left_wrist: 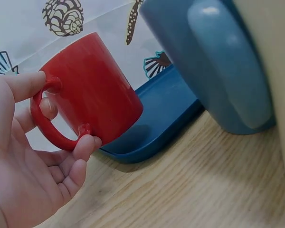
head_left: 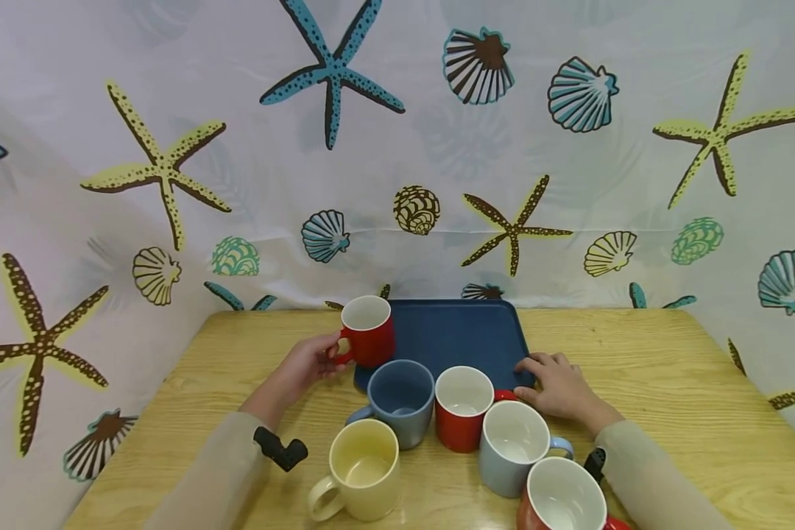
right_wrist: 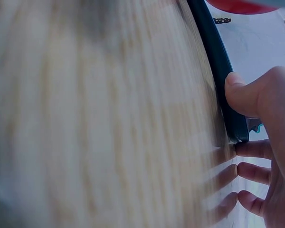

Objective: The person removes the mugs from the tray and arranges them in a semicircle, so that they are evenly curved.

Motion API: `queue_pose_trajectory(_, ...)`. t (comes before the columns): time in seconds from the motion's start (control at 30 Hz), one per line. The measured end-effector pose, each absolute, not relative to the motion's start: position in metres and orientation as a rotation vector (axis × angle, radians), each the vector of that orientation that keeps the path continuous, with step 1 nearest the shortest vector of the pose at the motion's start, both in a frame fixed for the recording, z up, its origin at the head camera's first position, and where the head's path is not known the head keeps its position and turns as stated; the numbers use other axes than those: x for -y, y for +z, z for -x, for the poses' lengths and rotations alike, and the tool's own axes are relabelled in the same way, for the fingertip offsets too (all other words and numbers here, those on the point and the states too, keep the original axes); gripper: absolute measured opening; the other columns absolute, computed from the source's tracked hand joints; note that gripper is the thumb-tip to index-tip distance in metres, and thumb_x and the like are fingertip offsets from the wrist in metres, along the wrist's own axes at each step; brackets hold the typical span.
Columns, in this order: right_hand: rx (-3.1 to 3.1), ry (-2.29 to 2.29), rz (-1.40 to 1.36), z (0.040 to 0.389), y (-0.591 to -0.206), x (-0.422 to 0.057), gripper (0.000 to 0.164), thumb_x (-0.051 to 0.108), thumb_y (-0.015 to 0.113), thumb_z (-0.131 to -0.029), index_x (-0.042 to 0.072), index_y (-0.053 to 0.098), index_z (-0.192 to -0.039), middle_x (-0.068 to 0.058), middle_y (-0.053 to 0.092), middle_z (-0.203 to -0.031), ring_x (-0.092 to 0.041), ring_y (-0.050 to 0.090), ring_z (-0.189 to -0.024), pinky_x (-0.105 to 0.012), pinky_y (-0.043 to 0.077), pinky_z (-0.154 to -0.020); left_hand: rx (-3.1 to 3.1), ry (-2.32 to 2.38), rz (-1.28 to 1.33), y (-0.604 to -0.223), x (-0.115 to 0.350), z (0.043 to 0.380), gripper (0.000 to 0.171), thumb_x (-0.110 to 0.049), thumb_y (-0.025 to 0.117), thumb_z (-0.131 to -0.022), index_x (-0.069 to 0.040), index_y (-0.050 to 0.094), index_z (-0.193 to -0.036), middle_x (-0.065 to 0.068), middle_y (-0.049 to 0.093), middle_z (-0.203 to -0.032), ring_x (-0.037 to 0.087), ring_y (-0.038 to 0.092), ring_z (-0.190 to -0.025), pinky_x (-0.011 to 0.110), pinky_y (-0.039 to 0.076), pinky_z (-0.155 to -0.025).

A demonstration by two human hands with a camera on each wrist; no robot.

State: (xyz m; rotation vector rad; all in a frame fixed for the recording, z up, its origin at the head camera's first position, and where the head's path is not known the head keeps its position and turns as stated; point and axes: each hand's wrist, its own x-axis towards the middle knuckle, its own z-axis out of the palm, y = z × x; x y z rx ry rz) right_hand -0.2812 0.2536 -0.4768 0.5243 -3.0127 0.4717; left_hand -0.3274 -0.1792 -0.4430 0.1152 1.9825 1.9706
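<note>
My left hand (head_left: 314,358) grips the handle of a red mug (left_wrist: 92,90) with a white inside, thumb and fingers around the handle. That mug is over the left end of a dark blue tray (head_left: 453,331); I cannot tell whether its base touches the tray. At the tray's near right corner is my right hand (head_left: 559,386). In the right wrist view, its thumb rests on the tray rim (right_wrist: 217,54), and the extended fingertips touch the tabletop beside the corner. A blue mug (head_left: 404,394) and a second red mug (head_left: 460,427) stand just in front of the tray.
Nearer stand a yellow mug (head_left: 371,478), a light blue mug (head_left: 513,449) and a third red mug (head_left: 559,497), close to my right forearm. All stand on a wooden table (head_left: 669,412). A white curtain (head_left: 384,162) printed with starfish and shells hangs behind the table and at its sides.
</note>
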Motion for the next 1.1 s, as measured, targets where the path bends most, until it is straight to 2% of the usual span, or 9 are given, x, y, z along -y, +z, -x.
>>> queue_pose_trajectory(0.1, 3.014, 0.474, -0.525, 0.282, -0.477, -0.253, 0.039, 0.041, 0.062, -0.086, 0.019, 0.060, -0.117, -0.019, 0.046, -0.132, -0.041, 0.038, -0.115, -0.059, 0.034, -0.086, -1.978, 1.977, -0.126, -0.443, 0.183, 0.323, 0.038, -0.037, 0.046, -0.097, -0.009, 0.047, -0.071, 0.013, 0.060, -0.096, 0.033, 0.058, -0.093, 0.037, 0.044, -0.080)
queue_pose_trajectory(0.27, 3.021, 0.468, -0.517, 0.283, -0.480, -0.252, 0.039, 0.042, 0.061, -0.086, 0.019, 0.059, -0.118, -0.019, 0.046, -0.133, -0.040, 0.038, -0.115, -0.059, 0.034, -0.086, -1.971, 1.985, -0.155, -0.441, 0.188, 0.313, 0.038, -0.036, 0.046, -0.097, -0.009, 0.048, -0.070, 0.015, 0.061, -0.091, 0.033, 0.058, -0.092, 0.037, 0.044, -0.081)
queue_pose_trajectory(0.57, 3.031, 0.479, -0.510, 0.282, -0.479, -0.250, 0.040, 0.042, 0.061, -0.086, 0.018, 0.059, -0.118, -0.020, 0.045, -0.133, -0.041, 0.037, -0.116, -0.060, 0.033, -0.087, -1.941, 2.007, -0.144, -0.440, 0.200, 0.294, 0.037, -0.033, 0.045, -0.098, -0.010, 0.047, -0.068, 0.004, 0.056, -0.076, 0.027, 0.060, -0.083, 0.038, 0.045, -0.082)
queue_pose_trajectory(0.7, 3.041, 0.487, -0.515, 0.281, -0.478, -0.249, 0.041, 0.042, 0.060, -0.087, 0.018, 0.059, -0.119, -0.020, 0.045, -0.134, -0.041, 0.037, -0.118, -0.060, 0.032, -0.089, -1.967, 2.003, -0.139, -0.440, 0.207, 0.285, 0.037, -0.032, 0.043, -0.099, -0.010, 0.047, -0.069, 0.004, 0.056, -0.076, 0.026, 0.060, -0.084, 0.037, 0.045, -0.080)
queue_pose_trajectory(0.93, 3.018, 0.478, -0.511, 0.283, -0.478, -0.253, 0.039, 0.043, 0.062, -0.086, 0.020, 0.060, -0.117, -0.019, 0.046, -0.132, -0.041, 0.038, -0.116, -0.060, 0.033, -0.089, -2.027, 2.004, -0.126, -0.438, 0.214, 0.266, 0.036, -0.033, 0.047, -0.097, -0.010, 0.047, -0.070, 0.006, 0.057, -0.080, 0.025, 0.059, -0.084, 0.039, 0.046, -0.084)
queue_pose_trajectory(1.1, 3.030, 0.477, -0.504, 0.283, -0.478, -0.255, 0.042, 0.047, 0.060, -0.086, 0.020, 0.060, -0.118, -0.019, 0.046, -0.133, -0.040, 0.038, -0.116, -0.061, 0.033, -0.090, -2.027, 2.006, -0.078, -0.436, 0.219, 0.251, 0.036, -0.031, 0.046, -0.098, -0.010, 0.046, -0.069, 0.005, 0.055, -0.077, 0.022, 0.059, -0.079, 0.035, 0.046, -0.078)
